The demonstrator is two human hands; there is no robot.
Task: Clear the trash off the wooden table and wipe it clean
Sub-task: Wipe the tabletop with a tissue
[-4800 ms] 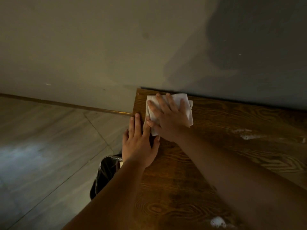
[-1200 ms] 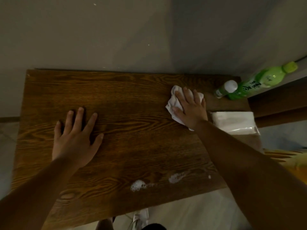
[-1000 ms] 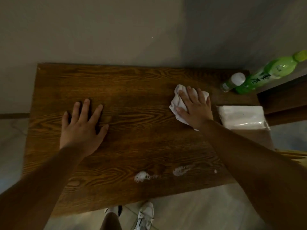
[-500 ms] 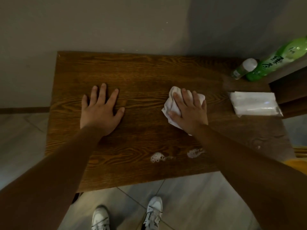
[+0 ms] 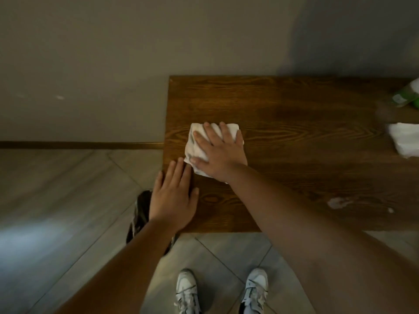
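Cloth (image 5: pixel 196 141): white, crumpled; pressed flat by right hand (image 5: pixel 221 155), fingers straight.
Left hand (image 5: pixel 173 198): flat, fingers straight, on wooden table (image 5: pixel 294 123) at cloth's 7 o'clock.

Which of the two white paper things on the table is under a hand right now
The crumpled white tissue near the table's left end, pressed flat by the right hand. The tissue pack at the right edge lies untouched.

The right hand (image 5: pixel 221 155) presses a white tissue (image 5: pixel 196 141) flat on the wooden counter (image 5: pixel 294 137). The left hand (image 5: pixel 173 198) rests flat near the counter's left edge, fingertips just beside the tissue.
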